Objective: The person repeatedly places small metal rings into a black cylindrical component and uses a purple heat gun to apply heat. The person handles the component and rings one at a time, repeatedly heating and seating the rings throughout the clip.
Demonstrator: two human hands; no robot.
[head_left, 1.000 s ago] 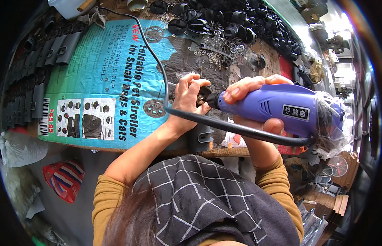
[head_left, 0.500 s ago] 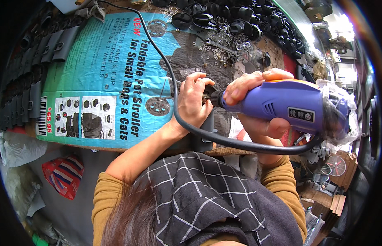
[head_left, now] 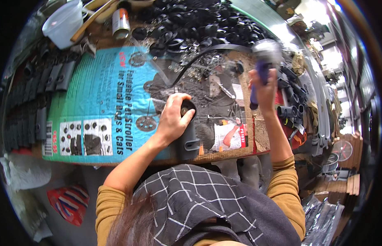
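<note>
At far left, grey plastic parts (head_left: 59,76) lie in rows beside the printed cardboard (head_left: 90,94). The left hand (head_left: 170,121) is wrapped around the round end of a dark plastic piece (head_left: 188,137) near the front edge of the desk (head_left: 260,137). It should be light and stiff (its smooth wall may twist under the fingers), so that round end seems the best hold. Farther right, a black cord (head_left: 213,48) arches behind the work area. Then the right hand (head_left: 265,90) grips a purple power tool (head_left: 262,70), blurred; likely heavier, rigid and top-heavy, it is best held around its middle.
</note>
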